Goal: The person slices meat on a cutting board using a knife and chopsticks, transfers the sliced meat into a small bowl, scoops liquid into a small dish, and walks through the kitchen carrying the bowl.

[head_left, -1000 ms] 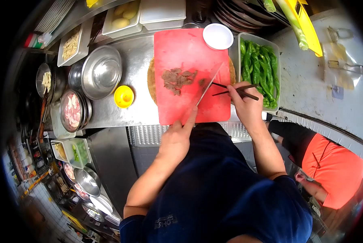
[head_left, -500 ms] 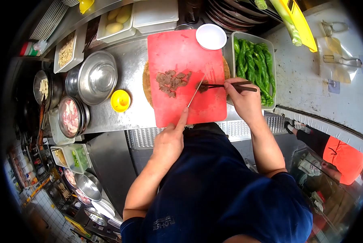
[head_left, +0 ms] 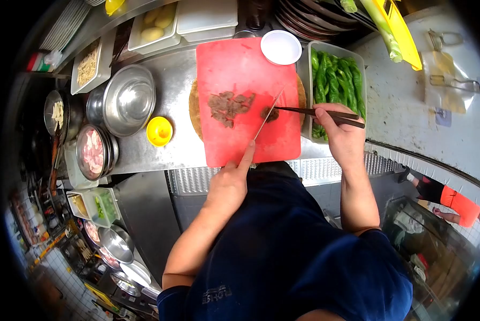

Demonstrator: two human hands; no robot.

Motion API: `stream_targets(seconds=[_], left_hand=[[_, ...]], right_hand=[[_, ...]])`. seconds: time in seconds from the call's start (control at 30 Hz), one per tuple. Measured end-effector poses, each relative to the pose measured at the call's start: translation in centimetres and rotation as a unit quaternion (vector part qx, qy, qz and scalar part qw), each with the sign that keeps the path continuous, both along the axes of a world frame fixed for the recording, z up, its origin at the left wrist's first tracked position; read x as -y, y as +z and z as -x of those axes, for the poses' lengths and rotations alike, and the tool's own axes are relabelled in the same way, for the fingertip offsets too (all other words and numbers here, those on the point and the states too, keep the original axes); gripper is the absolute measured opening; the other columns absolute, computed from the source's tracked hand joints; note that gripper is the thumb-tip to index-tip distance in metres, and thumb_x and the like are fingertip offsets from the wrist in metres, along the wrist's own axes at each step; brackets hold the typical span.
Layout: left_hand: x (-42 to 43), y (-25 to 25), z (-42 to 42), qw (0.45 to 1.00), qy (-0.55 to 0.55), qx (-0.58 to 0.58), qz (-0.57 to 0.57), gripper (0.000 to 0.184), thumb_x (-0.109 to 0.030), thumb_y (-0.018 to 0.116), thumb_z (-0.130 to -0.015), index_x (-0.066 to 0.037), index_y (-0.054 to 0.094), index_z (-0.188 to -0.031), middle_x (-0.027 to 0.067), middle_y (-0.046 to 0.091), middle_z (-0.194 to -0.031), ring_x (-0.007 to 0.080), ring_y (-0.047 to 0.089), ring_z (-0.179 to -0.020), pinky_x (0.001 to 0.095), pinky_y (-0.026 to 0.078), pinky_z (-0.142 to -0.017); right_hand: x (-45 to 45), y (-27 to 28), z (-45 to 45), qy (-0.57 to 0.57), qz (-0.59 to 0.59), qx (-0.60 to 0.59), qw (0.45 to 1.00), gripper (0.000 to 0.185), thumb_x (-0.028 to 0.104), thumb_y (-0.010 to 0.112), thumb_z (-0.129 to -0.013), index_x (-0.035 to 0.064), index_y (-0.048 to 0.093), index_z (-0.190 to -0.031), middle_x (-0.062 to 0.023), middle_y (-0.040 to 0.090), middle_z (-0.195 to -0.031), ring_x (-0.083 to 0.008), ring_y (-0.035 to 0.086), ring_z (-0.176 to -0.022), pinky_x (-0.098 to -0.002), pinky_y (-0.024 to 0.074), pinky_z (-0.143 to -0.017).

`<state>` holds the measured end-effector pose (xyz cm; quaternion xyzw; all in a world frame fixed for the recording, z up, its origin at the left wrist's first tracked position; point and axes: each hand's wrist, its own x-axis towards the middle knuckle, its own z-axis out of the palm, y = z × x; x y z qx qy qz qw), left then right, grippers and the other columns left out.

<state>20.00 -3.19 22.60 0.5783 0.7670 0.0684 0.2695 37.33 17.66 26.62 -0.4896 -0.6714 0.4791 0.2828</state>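
Note:
My left hand (head_left: pixel 228 184) is closed round the handle of a knife (head_left: pixel 268 114), index finger stretched along its back. The blade slants across a red cutting board (head_left: pixel 224 59), beside a small piece of brown meat (head_left: pixel 271 114). In my right hand (head_left: pixel 339 134) is a pair of dark chopsticks (head_left: pixel 341 115), their tips touching that piece. Left of the blade lies a pile of cut brown meat (head_left: pixel 229 108). A white bowl (head_left: pixel 280 47) sits on the board's far right corner. Under the board shows a round wooden block (head_left: pixel 193 109).
A tub of green peppers (head_left: pixel 336 80) stands right of the board. To the left are a yellow cup (head_left: pixel 159 131), a metal bowl (head_left: pixel 130 99) and a bowl of raw meat (head_left: pixel 93 152). A person in a red apron (head_left: pixel 462 207) is at the far right.
My right hand has moved right, drawing the chopsticks back so more of their length shows. The knife has shifted slightly right and up. The person at right has moved.

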Motion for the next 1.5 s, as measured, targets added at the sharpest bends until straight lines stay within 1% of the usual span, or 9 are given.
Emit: stream_targets(seconds=[0.23, 0.67, 0.77, 0.97, 1.07, 1.17, 1.27, 1.37, 1.5], left_hand=[[-0.5, 0.9, 0.2, 1.000, -0.013, 0.007, 0.015, 0.085, 0.004, 0.053, -0.082, -0.019, 0.032, -0.161, 0.0193, 0.059, -0.079, 0.0384, 0.067, -0.068, 0.0504, 0.057, -0.064], [-1.9, 2.2, 0.0, 0.999, -0.042, -0.001, 0.023, 0.082, 0.002, 0.052, -0.083, -0.015, 0.030, -0.161, 0.0227, 0.061, -0.078, 0.0386, 0.068, -0.066, 0.0500, 0.058, -0.061], [-2.0, 0.3, -0.2, 0.999, -0.032, 0.012, -0.006, 0.082, 0.002, 0.053, -0.083, -0.013, 0.032, -0.160, 0.0226, 0.061, -0.077, 0.0380, 0.067, -0.063, 0.0498, 0.057, -0.059], [-2.9, -0.9, -0.4, 0.996, -0.040, -0.029, -0.078, 0.082, 0.003, 0.054, -0.082, -0.012, 0.033, -0.159, 0.0231, 0.062, -0.078, 0.0370, 0.067, -0.062, 0.0484, 0.058, -0.058], [-3.3, -1.8, -1.0, 0.997, 0.000, -0.050, -0.060, 0.081, 0.001, 0.053, -0.083, -0.029, 0.039, -0.158, 0.0161, 0.062, -0.077, 0.0333, 0.067, -0.063, 0.0459, 0.055, -0.058], [-4.3, -1.7, -0.9, 0.997, 0.000, -0.038, -0.073, 0.081, 0.000, 0.052, -0.084, -0.029, 0.039, -0.158, 0.0162, 0.063, -0.077, 0.0333, 0.067, -0.064, 0.0460, 0.056, -0.059], [-4.9, -1.2, -0.3, 0.998, -0.050, -0.020, -0.043, 0.081, 0.002, 0.053, -0.084, -0.015, 0.032, -0.160, 0.0255, 0.063, -0.091, 0.0378, 0.069, -0.068, 0.0483, 0.059, -0.060], [-2.7, -2.3, 0.3, 0.995, -0.055, -0.047, -0.069, 0.082, 0.002, 0.053, -0.085, -0.020, 0.030, -0.161, 0.0259, 0.063, -0.091, 0.0393, 0.069, -0.070, 0.0494, 0.059, -0.062], [-0.9, 0.8, 1.5, 0.995, -0.070, -0.008, 0.073, 0.082, 0.001, 0.052, -0.086, -0.022, 0.029, -0.162, 0.0255, 0.063, -0.090, 0.0405, 0.069, -0.073, 0.0504, 0.059, -0.064]], right_hand=[[-0.5, 0.0, -0.8, 0.128, 0.017, 0.025, 0.991, 0.013, -0.002, 0.071, -0.090, -0.0022, 0.076, -0.102, -0.0100, 0.073, -0.099, -0.0132, 0.066, -0.081, -0.0256, 0.0514, -0.071], [-0.2, -0.9, 0.1, 0.052, 0.036, 0.054, 0.997, 0.012, 0.001, 0.073, -0.090, 0.0001, 0.078, -0.101, -0.0075, 0.076, -0.092, -0.0111, 0.068, -0.081, -0.0239, 0.0521, -0.072], [-0.5, -1.1, 0.2, 0.050, 0.031, 0.034, 0.998, 0.010, -0.001, 0.073, -0.089, -0.0014, 0.078, -0.099, -0.0118, 0.076, -0.090, -0.0149, 0.072, -0.078, -0.0259, 0.0553, -0.069], [-0.9, -1.1, 0.5, 0.063, 0.013, 0.070, 0.995, 0.010, -0.001, 0.075, -0.088, -0.0007, 0.078, -0.098, -0.0120, 0.075, -0.091, -0.0155, 0.072, -0.077, -0.0265, 0.0554, -0.069], [-0.8, -1.0, 0.7, 0.068, 0.003, 0.075, 0.995, 0.010, -0.001, 0.075, -0.088, -0.0003, 0.078, -0.098, -0.0127, 0.075, -0.090, -0.0159, 0.072, -0.076, -0.0267, 0.0550, -0.068], [-0.6, -0.8, 0.7, 0.071, 0.000, 0.082, 0.994, 0.011, 0.000, 0.075, -0.088, 0.0001, 0.078, -0.098, -0.0110, 0.076, -0.090, -0.0145, 0.071, -0.077, -0.0260, 0.0542, -0.070], [-0.1, -1.2, 0.7, 0.058, -0.019, 0.067, 0.996, 0.010, -0.001, 0.074, -0.088, -0.0004, 0.078, -0.097, -0.0126, 0.075, -0.090, -0.0162, 0.071, -0.077, -0.0263, 0.0544, -0.070], [0.3, -1.2, 1.1, 0.057, -0.024, 0.049, 0.997, 0.009, -0.003, 0.073, -0.087, -0.0009, 0.077, -0.096, -0.0143, 0.074, -0.091, -0.0182, 0.072, -0.077, -0.0270, 0.0547, -0.069], [0.2, -1.4, 1.0, 0.051, -0.008, 0.042, 0.998, 0.009, -0.002, 0.072, -0.087, -0.0014, 0.077, -0.095, -0.0151, 0.074, -0.091, -0.0193, 0.072, -0.078, -0.0277, 0.0549, -0.069]])
